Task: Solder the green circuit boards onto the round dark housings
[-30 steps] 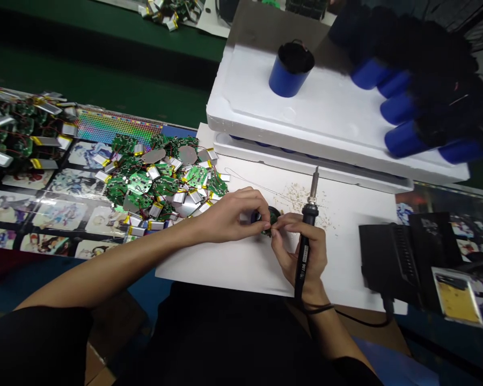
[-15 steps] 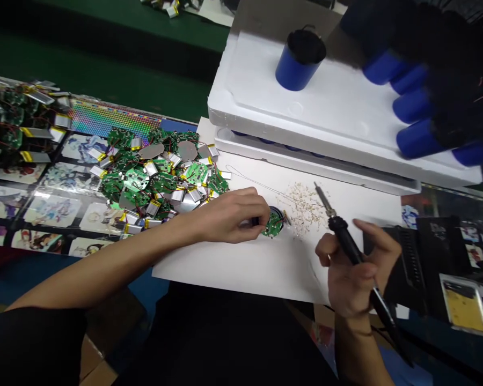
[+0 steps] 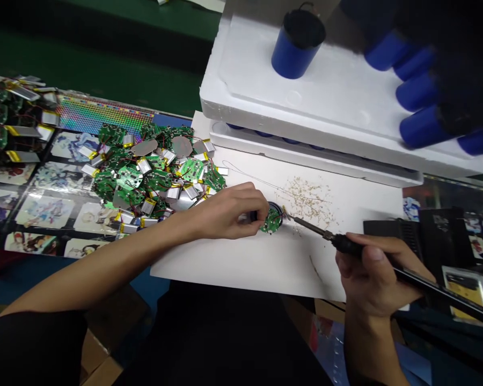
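My left hand [image 3: 241, 212] is closed at the left side of a round dark housing with a green circuit board [image 3: 272, 219] in it, on a white sheet [image 3: 225, 257]. Its fingertips are pressed together at the housing's edge; part of what they hold is hidden. In my right hand [image 3: 380, 273] is a black soldering iron [image 3: 348, 245], its metal tip pointing left at the small connector [image 3: 285, 213] on the housing's right side. Whether the tip touches it cannot be made out.
Green circuit boards with silver battery cells [image 3: 156, 171] lie heaped at the left. Stacked white foam trays [image 3: 249, 107] stand behind, bearing blue cylinders [image 3: 293, 51]. Yellowish crumbs [image 3: 306, 198] and a thin wire [image 3: 245, 174] lie on the sheet. A black box [image 3: 394, 233] is at the right.
The soldering iron has swung from pointing up to pointing left, its tip now beside the housing. My right hand has turned and closed around it. My left hand has stayed at the housing.
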The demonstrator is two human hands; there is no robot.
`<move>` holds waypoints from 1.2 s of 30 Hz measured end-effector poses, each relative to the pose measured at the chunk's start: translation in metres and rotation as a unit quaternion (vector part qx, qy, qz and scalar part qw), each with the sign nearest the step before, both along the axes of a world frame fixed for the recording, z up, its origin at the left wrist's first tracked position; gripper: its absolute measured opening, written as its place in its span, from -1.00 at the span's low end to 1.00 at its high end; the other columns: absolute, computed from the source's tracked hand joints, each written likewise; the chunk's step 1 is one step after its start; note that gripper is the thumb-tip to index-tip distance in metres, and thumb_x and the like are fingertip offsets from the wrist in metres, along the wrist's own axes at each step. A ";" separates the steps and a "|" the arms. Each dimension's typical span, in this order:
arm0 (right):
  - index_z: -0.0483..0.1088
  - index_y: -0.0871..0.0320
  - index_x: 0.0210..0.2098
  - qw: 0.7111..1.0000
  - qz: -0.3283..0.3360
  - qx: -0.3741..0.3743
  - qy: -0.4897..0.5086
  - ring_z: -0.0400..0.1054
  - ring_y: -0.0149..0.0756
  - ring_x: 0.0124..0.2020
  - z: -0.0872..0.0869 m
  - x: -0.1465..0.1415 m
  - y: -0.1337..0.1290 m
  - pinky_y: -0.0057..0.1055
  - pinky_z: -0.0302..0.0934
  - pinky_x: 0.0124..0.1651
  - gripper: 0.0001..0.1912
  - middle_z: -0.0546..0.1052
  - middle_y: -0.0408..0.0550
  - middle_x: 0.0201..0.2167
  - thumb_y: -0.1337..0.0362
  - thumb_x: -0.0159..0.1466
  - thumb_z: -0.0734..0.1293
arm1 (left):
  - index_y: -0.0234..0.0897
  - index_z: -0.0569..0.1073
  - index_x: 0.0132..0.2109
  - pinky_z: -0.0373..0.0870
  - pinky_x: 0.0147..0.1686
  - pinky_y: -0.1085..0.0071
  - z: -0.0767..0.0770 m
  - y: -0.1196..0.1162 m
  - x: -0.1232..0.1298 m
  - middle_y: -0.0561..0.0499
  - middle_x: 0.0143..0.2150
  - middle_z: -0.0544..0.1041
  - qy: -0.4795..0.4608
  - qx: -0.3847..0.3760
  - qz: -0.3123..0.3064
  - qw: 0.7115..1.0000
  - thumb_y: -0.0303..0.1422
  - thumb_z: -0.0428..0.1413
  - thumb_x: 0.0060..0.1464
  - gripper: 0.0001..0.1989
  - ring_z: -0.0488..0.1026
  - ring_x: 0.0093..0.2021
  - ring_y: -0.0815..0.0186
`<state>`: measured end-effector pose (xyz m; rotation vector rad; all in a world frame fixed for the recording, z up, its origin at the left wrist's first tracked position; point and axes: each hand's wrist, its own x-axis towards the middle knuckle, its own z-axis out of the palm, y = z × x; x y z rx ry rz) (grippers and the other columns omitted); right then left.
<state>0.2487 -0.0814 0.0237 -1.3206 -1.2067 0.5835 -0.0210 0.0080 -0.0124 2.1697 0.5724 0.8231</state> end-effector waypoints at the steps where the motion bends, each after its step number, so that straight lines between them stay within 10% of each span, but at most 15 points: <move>1: 0.66 0.14 -0.31 1.000 0.007 -0.011 0.004 0.31 -0.42 -0.75 0.000 0.000 -0.001 -0.46 0.04 -0.78 -0.87 0.55 -0.18 -0.58 0.22 0.31 0.49 | -0.26 0.51 -0.19 0.44 -0.05 0.33 0.000 0.000 0.000 -0.05 -0.14 0.66 0.000 0.001 0.001 1.000 -0.55 0.13 0.28 -0.88 0.52 -0.11 0.25; 11: 0.58 0.06 -0.24 0.984 0.169 -0.009 -0.051 0.46 -0.31 -0.49 -0.016 0.012 0.001 -0.39 0.32 -0.49 -0.93 0.56 -0.13 -0.44 0.24 0.30 0.50 | -0.26 0.51 -0.18 0.44 -0.05 0.34 0.002 0.000 0.000 -0.05 -0.12 0.67 0.010 -0.002 0.000 1.000 -0.55 0.13 0.28 -0.88 0.53 -0.09 0.25; 36: 0.57 0.05 -0.30 0.978 0.190 -0.013 -0.084 0.40 -0.33 -0.55 -0.014 0.006 0.009 -0.41 0.23 -0.54 -0.93 0.50 -0.18 -0.54 0.23 0.28 0.51 | -0.24 0.52 -0.19 0.46 -0.02 0.31 0.002 0.000 -0.001 -0.07 -0.10 0.68 0.018 -0.015 -0.003 1.000 -0.51 0.12 0.30 -0.89 0.55 -0.07 0.23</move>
